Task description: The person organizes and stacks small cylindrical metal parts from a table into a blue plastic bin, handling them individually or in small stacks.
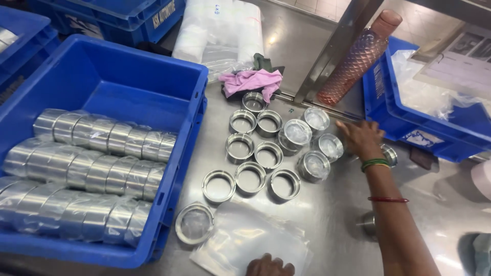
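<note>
Metal rings (250,179), bare and open-centred, stand in loose rows on the steel table (327,214) just right of the blue crate (169,92); to their right, further rings wrapped in clear film (296,134) cluster together. Your right hand (362,139) lies palm-down at the far right of that wrapped cluster, fingers spread and clasping nothing, beside one wrapped ring (329,146); green bangles (375,163) and a red thread (387,200) sit on that arm. Your left hand (269,267) shows only as knuckles at the near edge, resting on a clear plastic bag (245,240); whether it grips the bag you cannot tell. One bagged ring (194,223) lies just left of that bag. Inside the crate, film-wrapped rolls of rings (87,168) lie in rows. Far off: a pink cloth (253,82), a copper-coloured bottle (358,59), a second blue crate (424,128).
</note>
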